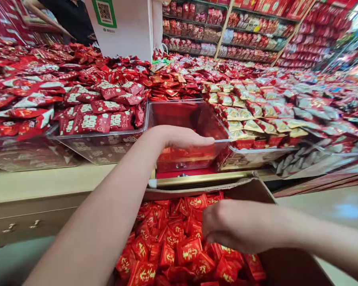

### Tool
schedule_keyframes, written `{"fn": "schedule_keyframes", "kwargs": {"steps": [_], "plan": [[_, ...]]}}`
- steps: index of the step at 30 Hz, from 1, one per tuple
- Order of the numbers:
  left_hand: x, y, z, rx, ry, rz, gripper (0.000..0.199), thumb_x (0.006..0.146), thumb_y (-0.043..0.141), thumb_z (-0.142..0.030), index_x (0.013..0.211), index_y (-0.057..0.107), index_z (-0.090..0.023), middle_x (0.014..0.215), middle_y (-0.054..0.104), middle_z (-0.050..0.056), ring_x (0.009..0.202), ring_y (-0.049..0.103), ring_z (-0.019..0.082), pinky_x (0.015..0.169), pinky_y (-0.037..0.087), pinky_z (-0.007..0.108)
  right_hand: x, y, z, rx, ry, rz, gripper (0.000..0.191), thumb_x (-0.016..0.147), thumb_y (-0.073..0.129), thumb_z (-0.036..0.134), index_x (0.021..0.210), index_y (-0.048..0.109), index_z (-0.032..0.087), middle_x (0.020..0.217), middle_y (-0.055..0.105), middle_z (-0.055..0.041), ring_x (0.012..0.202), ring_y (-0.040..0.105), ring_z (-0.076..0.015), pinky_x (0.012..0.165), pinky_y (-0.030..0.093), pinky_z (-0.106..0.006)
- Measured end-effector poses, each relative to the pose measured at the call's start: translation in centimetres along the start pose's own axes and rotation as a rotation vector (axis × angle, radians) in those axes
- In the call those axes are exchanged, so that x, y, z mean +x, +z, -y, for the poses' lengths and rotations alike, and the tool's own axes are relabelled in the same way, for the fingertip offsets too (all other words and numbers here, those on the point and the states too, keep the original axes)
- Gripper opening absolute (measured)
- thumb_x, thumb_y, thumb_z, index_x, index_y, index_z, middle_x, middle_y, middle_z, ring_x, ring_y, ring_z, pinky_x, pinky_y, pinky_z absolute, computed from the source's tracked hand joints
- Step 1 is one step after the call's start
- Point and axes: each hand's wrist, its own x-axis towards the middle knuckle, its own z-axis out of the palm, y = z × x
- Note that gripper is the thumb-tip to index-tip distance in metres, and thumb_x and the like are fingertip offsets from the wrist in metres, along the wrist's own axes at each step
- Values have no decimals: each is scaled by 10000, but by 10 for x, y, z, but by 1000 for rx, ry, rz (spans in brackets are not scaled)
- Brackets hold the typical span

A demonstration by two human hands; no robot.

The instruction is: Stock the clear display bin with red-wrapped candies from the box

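An open cardboard box (253, 190) stands at the bottom centre, filled with red candy packets (189, 250) with gold lettering. My right hand (226, 222) reaches down onto the packets at the box's right side, its fingers curled and mostly hidden among them. Further back, a clear plastic bin (193, 159) shows mostly bare red walls, with a little red at its bottom. My left hand (181, 137) lies over the front of this bin, palm down with the fingers stretched towards its right front rim. Nothing shows in that hand.
Clear bins heaped with dark red packets (92, 119) and cream packets (247, 115) flank the bin. Behind stand a white sign (122, 31) and stocked shelves (226, 33). A person in black (73, 18) is at the upper left. Drawers (32, 222) are below.
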Motion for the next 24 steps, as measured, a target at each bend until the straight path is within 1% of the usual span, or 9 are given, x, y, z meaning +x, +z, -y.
{"fn": "schedule_keyframes", "kwargs": {"steps": [2, 3, 5, 7, 9, 11, 15, 18, 24], "plan": [[-1, 0, -2, -54, -35, 16, 595, 719, 389, -569, 1195, 453, -218, 1240, 483, 32, 1038, 481, 239, 856, 334, 318, 15, 46, -27, -137, 99, 15, 175, 666, 458, 34, 641, 589, 147, 646, 592, -65, 596, 511, -136, 566, 397, -257], [-1, 1, -2, -76, -39, 25, 576, 720, 400, -556, 1195, 449, -234, 1251, 471, 23, 1046, 475, 238, 858, 331, 319, 24, 64, -39, -158, 136, -34, 181, 651, 461, 23, 636, 583, 156, 645, 592, -65, 579, 506, -136, 546, 394, -255], [-1, 1, -1, -103, -36, 41, 564, 721, 413, -541, 1201, 437, -247, 1267, 453, 21, 1059, 465, 236, 866, 321, 324, 38, 88, -59, -174, 190, -150, 159, 631, 500, 42, 630, 581, 178, 621, 588, -53, 545, 497, -133, 512, 385, -247], [-1, 1, -1, -126, -33, 52, 578, 721, 413, -543, 1210, 424, -235, 1272, 445, 31, 1071, 453, 237, 870, 316, 324, 47, 99, -69, -204, 246, -176, 98, 624, 549, 103, 667, 591, 181, 636, 593, -51, 557, 509, -145, 508, 383, -250], [-1, 1, -1, -142, -44, 54, 583, 728, 407, -543, 1210, 425, -217, 1272, 444, 44, 1071, 453, 236, 868, 320, 320, 49, 101, -71, -226, 294, -105, 86, 631, 552, 159, 706, 595, 170, 679, 603, -52, 605, 532, -163, 532, 387, -256], [-2, 0, -3, -125, -43, 45, 571, 734, 406, -540, 1200, 439, -212, 1283, 430, 49, 1062, 461, 232, 868, 325, 316, 47, 100, -68, -213, 260, -60, 88, 646, 521, 180, 701, 589, 171, 714, 610, -44, 658, 543, -167, 568, 388, -253], [-6, -1, -5, -91, -15, 59, 571, 745, 373, -571, 1192, 443, -222, 1302, 406, 54, 1069, 459, 230, 881, 322, 338, 41, 92, -57, -217, 150, -146, 140, 683, 451, 190, 770, 558, 167, 711, 613, -57, 619, 531, -156, 524, 358, -240], [-7, -2, -4, -97, -11, 80, 574, 762, 332, -579, 1206, 425, -227, 1318, 387, 59, 1088, 449, 224, 918, 281, 353, 38, 84, -48, -239, 165, -182, 198, 738, 385, 214, 877, 513, 153, 663, 604, -59, 535, 507, -151, 447, 289, -241], [-7, -3, -2, -110, -66, 50, 631, 743, 275, -633, 1244, 374, -262, 1325, 369, 41, 1152, 385, 231, 939, 259, 341, 34, 68, -43, -211, 166, -250, 186, 795, 343, 242, 875, 489, 158, 681, 602, -46, 562, 510, -137, 473, 272, -226]]}}
